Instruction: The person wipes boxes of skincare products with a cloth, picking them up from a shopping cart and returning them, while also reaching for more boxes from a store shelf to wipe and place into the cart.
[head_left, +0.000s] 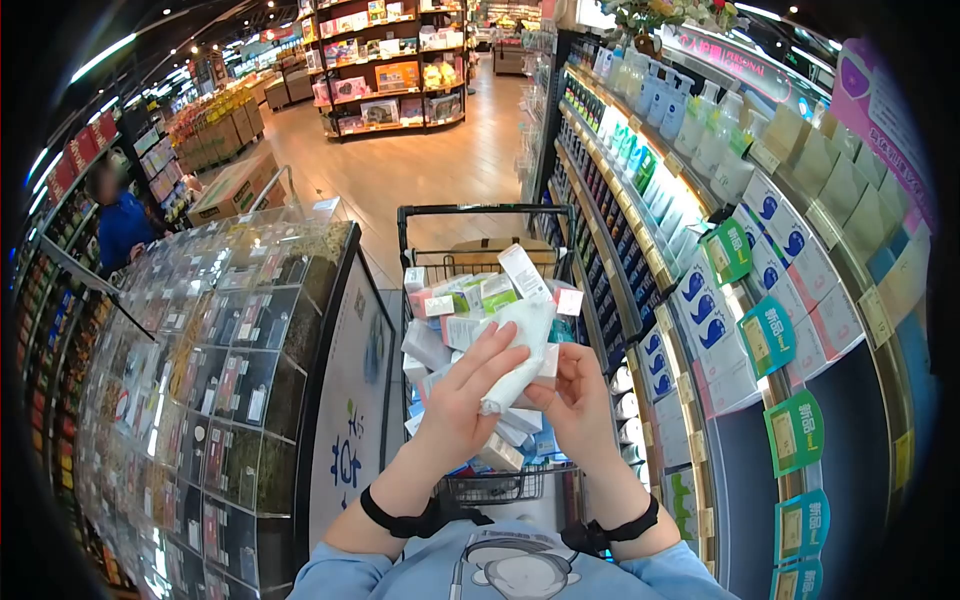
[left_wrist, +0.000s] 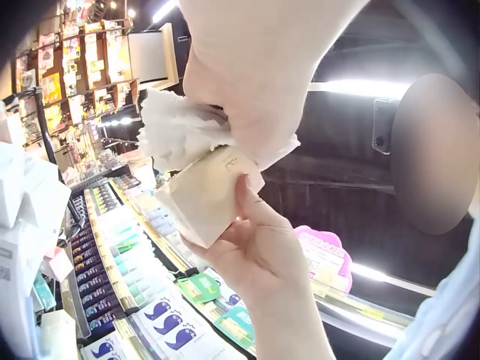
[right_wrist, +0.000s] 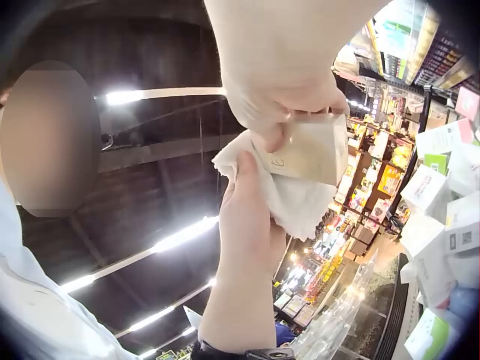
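Note:
A white cloth lies under the fingers of my left hand, which holds it against a small white box. In the right wrist view, my left thumb presses on the cloth, with its ragged edge hanging below the box. My right hand grips that box by its end, thumb on one face and fingers on another. Small dark print shows on the box in the left wrist view. Both hands are close together above a shopping cart heaped with boxes.
To the right, a shelf carries bottles, cartons and green price tags. Clear bulk-food bins stand close on the left. A person in blue is beyond the bins. Ahead, wooden floor leads to a display rack.

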